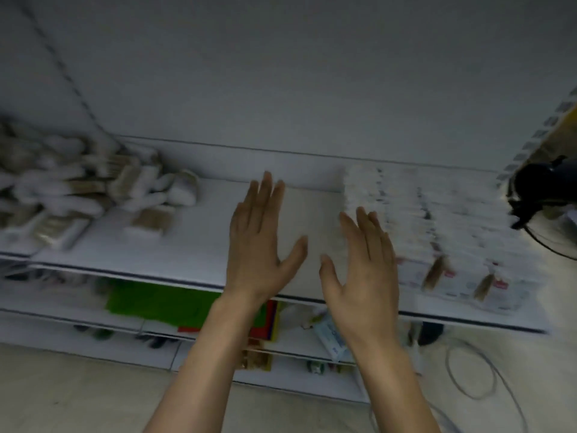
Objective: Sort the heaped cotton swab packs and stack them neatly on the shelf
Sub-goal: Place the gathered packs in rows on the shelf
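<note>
The straight fingers (pixel 265 195) of the left hand (pixel 256 245) lie close together with the thumb spread wide, holding nothing; the fingers (pixel 363 226) of the right hand (pixel 365 273) are likewise straight and empty, its palm turned toward the left hand; both hover over the bare middle of the long white shelf (pixel 187 245); the right fingertips reach the left edge of the neat rows of clear cotton swab packs (pixel 452 232) lying flat on the shelf's right part, though blur hides whether they touch; well apart to the left sits a loose heap of white and tan cotton swab packs (pixel 71 195); below, a lower shelf (pixel 56 303) carries a green flat sheet (pixel 156 301); a pale cable (pixel 468 370) loops on the floor at right
</note>
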Available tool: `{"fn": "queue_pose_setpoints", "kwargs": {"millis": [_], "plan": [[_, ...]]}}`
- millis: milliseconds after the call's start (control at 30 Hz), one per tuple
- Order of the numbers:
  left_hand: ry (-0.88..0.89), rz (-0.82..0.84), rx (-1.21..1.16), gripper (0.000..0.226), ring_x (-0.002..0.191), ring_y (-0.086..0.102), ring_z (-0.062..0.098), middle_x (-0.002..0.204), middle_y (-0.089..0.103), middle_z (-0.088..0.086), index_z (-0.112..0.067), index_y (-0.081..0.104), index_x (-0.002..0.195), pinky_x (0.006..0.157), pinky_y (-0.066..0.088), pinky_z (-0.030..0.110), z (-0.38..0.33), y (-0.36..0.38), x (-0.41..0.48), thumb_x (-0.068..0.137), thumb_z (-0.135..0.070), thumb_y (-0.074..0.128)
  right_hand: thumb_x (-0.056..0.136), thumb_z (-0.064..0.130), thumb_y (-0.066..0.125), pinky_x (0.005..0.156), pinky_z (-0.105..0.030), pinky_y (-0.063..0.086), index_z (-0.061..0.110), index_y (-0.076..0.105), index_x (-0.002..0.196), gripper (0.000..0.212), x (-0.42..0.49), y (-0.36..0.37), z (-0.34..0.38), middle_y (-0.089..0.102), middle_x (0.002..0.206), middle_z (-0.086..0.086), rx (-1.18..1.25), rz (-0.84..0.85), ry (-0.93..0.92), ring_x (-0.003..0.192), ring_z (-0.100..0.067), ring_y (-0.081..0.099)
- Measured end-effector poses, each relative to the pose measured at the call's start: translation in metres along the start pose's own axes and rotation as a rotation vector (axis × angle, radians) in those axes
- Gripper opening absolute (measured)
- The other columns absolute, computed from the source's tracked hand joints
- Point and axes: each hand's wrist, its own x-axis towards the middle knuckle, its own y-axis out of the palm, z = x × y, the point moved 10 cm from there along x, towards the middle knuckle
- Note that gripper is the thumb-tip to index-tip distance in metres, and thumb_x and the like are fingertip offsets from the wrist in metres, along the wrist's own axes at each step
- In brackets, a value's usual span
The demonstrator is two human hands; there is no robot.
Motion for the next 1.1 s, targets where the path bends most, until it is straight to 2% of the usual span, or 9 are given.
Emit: {"fn": "queue_pose_setpoints", "kwargs": {"millis": [100,200,300,400,467,600,733,900,1100], "plan": [[0.035,0.024,0.195,0.081,0.147,0.012,0.024,0.160,0.016,0.006,-0.016,0.020,0.151,0.115,0.022,0.050,0.038,-0.070,-0.011,0.084,-0.050,0.049,0.081,0.027,0.065,0.111,-0.049,0.030,0.014,0.039,0.142,0.068,0.003,0.023,0.063,0.040,0.146,-0.015,-0.044,0.064,-0.087,0.137,-0.032,0.033],[-0.006,0.008,0.366,0.082,0.147,0.016,0.021,0.159,0.022,0.004,-0.018,0.023,0.151,0.114,0.026,0.047,0.082,-0.152,-0.037,0.082,-0.052,0.049,0.075,0.028,0.075,0.108,-0.053,0.033,0.014,0.036,0.144,0.080,-0.004,0.056,0.128,0.040,0.146,-0.017,-0.070,0.156,-0.145,0.134,-0.037,0.037],[-0.108,-0.035,0.442,0.084,0.148,0.008,0.014,0.161,0.015,-0.004,-0.023,0.016,0.154,0.116,0.019,0.043,0.126,-0.239,-0.079,0.084,-0.054,0.049,0.076,0.033,0.074,0.110,-0.049,0.027,0.017,0.034,0.145,0.081,-0.021,0.087,0.206,0.037,0.149,-0.014,-0.063,0.238,-0.198,0.137,-0.034,0.034],[-0.222,-0.094,0.489,0.083,0.147,0.007,0.010,0.160,0.015,-0.008,-0.026,0.015,0.154,0.114,0.019,0.042,0.164,-0.320,-0.122,0.084,-0.058,0.046,0.087,0.042,0.061,0.117,-0.040,0.007,0.028,0.016,0.151,0.079,-0.041,0.116,0.293,0.016,0.158,-0.002,-0.005,0.318,-0.291,0.146,-0.022,0.012],[-0.272,-0.121,0.507,0.083,0.147,0.007,0.008,0.160,0.015,-0.009,-0.027,0.016,0.154,0.112,0.019,0.042,0.186,-0.367,-0.149,0.083,-0.061,0.043,0.091,0.044,0.056,0.117,-0.035,-0.003,0.032,0.011,0.151,0.076,-0.055,0.130,0.348,0.007,0.160,0.003,0.059,0.335,-0.349,0.147,-0.016,0.001],[-0.354,-0.164,0.553,0.084,0.147,0.008,0.011,0.160,0.013,-0.009,-0.027,0.014,0.154,0.113,0.021,0.045,0.227,-0.443,-0.196,0.083,-0.064,0.039,0.091,0.044,0.056,0.118,-0.038,0.001,0.031,0.016,0.150,0.072,-0.085,0.159,0.440,0.006,0.160,0.003,0.137,0.359,-0.445,0.147,-0.015,0.000],[-0.421,-0.176,0.575,0.085,0.147,0.004,0.006,0.160,0.010,-0.013,-0.030,0.010,0.154,0.113,0.019,0.041,0.265,-0.492,-0.227,0.081,-0.065,0.039,0.090,0.046,0.056,0.119,-0.039,0.004,0.031,0.017,0.150,0.073,-0.104,0.191,0.493,0.007,0.160,0.003,0.140,0.391,-0.491,0.147,-0.014,0.001],[-0.471,-0.176,0.564,0.085,0.146,-0.001,0.002,0.161,0.007,-0.014,-0.033,0.005,0.153,0.113,0.015,0.037,0.318,-0.518,-0.244,0.083,-0.062,0.043,0.091,0.047,0.053,0.117,-0.037,0.002,0.033,0.015,0.150,0.072,-0.109,0.242,0.538,0.007,0.160,0.004,0.148,0.431,-0.502,0.146,-0.013,0.000],[-0.472,-0.122,0.605,0.085,0.147,0.001,0.005,0.161,0.006,-0.013,-0.029,0.010,0.154,0.113,0.014,0.035,0.404,-0.541,-0.232,0.084,-0.059,0.047,0.091,0.045,0.055,0.117,-0.037,0.006,0.030,0.021,0.149,0.069,-0.093,0.325,0.597,0.011,0.159,0.003,0.209,0.465,-0.488,0.146,-0.015,0.005]]}}
